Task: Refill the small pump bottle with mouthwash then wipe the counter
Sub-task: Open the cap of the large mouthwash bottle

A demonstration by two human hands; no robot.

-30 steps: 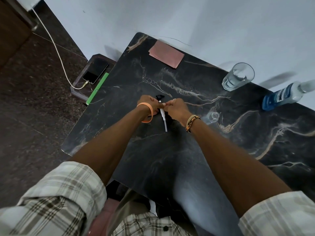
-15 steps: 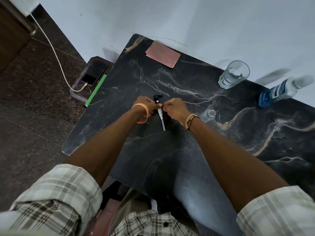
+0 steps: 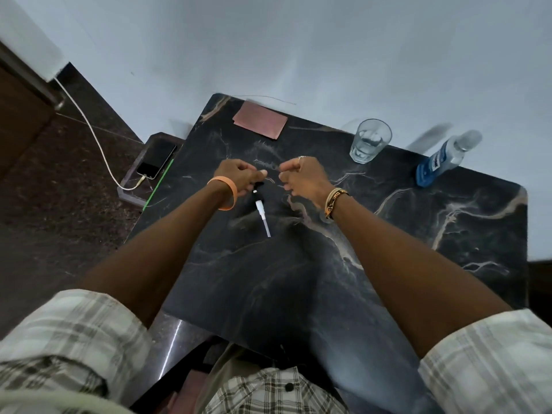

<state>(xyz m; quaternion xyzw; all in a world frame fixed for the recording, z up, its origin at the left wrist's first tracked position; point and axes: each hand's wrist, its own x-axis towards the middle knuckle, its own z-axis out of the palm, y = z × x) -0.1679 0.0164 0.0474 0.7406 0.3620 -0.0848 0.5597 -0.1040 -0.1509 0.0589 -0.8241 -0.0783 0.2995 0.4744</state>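
We hold both hands above the dark marble table (image 3: pixel 388 264), a little apart, and the pump head (image 3: pixel 260 209) lies just below them.

Our left hand (image 3: pixel 239 177) has its fingers curled, and the black top of the pump head sits right under these fingers; we cannot tell if they grip it or only hover there. Its white tube points toward us and rests on the table. Our right hand (image 3: pixel 304 180) is curled into a loose fist and we see nothing inside it. The blue mouthwash bottle (image 3: pixel 439 164) is at the far right edge, well apart from both hands, with a glass (image 3: pixel 370 141) to its left. A pink cloth (image 3: pixel 260 120) lies flat at the far edge. A phone (image 3: pixel 156 158) lies beside the table on the left.
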